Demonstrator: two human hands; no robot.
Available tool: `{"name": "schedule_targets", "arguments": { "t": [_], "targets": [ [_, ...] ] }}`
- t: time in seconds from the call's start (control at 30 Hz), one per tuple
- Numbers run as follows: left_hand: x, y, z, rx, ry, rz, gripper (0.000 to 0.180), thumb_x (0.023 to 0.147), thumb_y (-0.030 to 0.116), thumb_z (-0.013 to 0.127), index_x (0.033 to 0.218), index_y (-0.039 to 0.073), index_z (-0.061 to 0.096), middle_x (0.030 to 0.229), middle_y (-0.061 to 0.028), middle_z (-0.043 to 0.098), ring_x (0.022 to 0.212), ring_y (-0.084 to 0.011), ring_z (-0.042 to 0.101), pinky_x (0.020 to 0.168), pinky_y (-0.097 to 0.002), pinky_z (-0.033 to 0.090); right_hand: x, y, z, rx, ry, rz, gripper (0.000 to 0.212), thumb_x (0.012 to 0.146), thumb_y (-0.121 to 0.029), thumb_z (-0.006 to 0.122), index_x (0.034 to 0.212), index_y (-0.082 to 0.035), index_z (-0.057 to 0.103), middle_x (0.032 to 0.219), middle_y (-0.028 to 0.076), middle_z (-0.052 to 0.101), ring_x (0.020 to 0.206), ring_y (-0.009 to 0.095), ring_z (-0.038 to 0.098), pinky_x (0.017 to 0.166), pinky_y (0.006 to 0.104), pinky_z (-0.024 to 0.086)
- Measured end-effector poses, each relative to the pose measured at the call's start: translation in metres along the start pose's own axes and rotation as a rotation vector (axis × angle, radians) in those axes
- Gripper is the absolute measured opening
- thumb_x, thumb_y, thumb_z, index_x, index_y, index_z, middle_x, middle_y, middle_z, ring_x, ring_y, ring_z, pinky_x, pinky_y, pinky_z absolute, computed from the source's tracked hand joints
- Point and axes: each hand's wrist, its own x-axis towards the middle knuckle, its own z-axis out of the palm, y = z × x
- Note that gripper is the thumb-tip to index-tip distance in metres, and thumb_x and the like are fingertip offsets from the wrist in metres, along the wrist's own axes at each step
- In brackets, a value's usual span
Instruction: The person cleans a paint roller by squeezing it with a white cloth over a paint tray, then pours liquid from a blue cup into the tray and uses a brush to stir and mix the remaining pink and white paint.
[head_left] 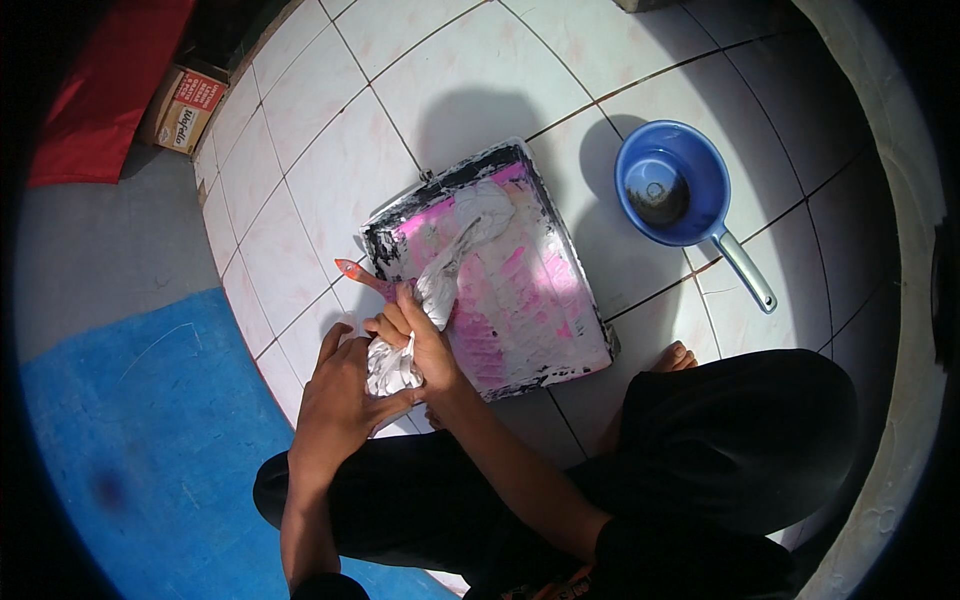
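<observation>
A crumpled white cloth (394, 368) is bunched between my two hands at the near left corner of a paint-smeared tray. My left hand (335, 395) curls around the lower bunch, its thumb along the near side. My right hand (425, 345) is closed on the cloth just above, and a twisted length runs from it up into the tray (585, 335). Pink, white and black paint coats the tray. Beside my right fingers an orange-handled paintbrush (352, 268) sticks out over the tray's left edge; its other end is hidden, and whether I grip it cannot be made out.
To the right of the tray stands a blue dipper (672, 180) with a pale handle and dark residue inside. White tiles (310, 145) cover the floor. A blue mat (150, 420) lies at left, with a cardboard box (190, 110) beyond. My bent legs (740, 440) are close to the tray's near side.
</observation>
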Motion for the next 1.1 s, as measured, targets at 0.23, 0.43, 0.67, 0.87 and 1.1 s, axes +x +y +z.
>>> {"name": "schedule_targets", "arguments": {
  "t": [0.23, 0.43, 0.67, 0.87, 1.1],
  "targets": [
    [0.000, 0.001, -0.001, -0.157, -0.056, -0.059, 0.062, 0.069, 0.034, 0.083, 0.105, -0.010, 0.058, 0.105, -0.0274, 0.063, 0.118, -0.0443, 0.051, 0.101, -0.0469, 0.042, 0.003, -0.029, 0.014, 0.155, 0.067, 0.097, 0.029, 0.097, -0.035, 0.057, 0.082, -0.016, 0.042, 0.064, -0.009, 0.029, 0.058, 0.004, 0.032, 0.081, 0.0263, 0.040],
    [0.000, 0.003, 0.003, -0.107, -0.015, -0.033, 0.060, 0.069, 0.034, 0.083, 0.100, -0.011, 0.058, 0.102, -0.0277, 0.064, 0.118, -0.0455, 0.051, 0.099, -0.0477, 0.043, 0.011, -0.022, -0.013, 0.170, -0.005, 0.053, 0.038, 0.095, -0.043, 0.058, 0.074, -0.018, 0.040, 0.059, -0.010, 0.024, 0.051, 0.003, 0.024, 0.056, 0.0196, 0.028],
    [-0.003, -0.002, 0.007, 0.001, 0.007, 0.020, 0.061, 0.069, 0.031, 0.083, 0.109, -0.008, 0.057, 0.112, -0.0244, 0.056, 0.102, -0.0395, 0.058, 0.089, -0.0432, 0.046, 0.009, -0.027, 0.001, 0.041, 0.159, 0.100, 0.042, 0.094, -0.047, 0.058, 0.071, -0.018, 0.037, 0.056, -0.010, 0.018, 0.048, 0.004, 0.018, 0.052, 0.0205, 0.026],
    [-0.003, -0.007, 0.006, -0.106, -0.001, -0.018, 0.057, 0.070, 0.029, 0.082, 0.109, -0.006, 0.059, 0.109, -0.0227, 0.058, 0.102, -0.0384, 0.058, 0.090, -0.0428, 0.046, 0.013, -0.033, 0.007, 0.331, 0.110, 0.132, 0.035, 0.094, -0.047, 0.057, 0.087, -0.015, 0.045, 0.071, -0.007, 0.037, 0.062, 0.006, 0.036, 0.064, 0.0211, 0.034],
    [-0.004, -0.009, 0.018, 0.009, 0.018, -0.014, 0.058, 0.073, 0.032, 0.080, 0.111, -0.006, 0.059, 0.113, -0.0245, 0.057, 0.106, -0.0385, 0.057, 0.092, -0.0427, 0.045, 0.026, -0.034, -0.023, 0.264, -0.012, 0.111, 0.040, 0.098, -0.046, 0.051, 0.073, -0.017, 0.040, 0.058, -0.008, 0.026, 0.051, 0.004, 0.027, 0.051, 0.0203, 0.027]
  ]
}}
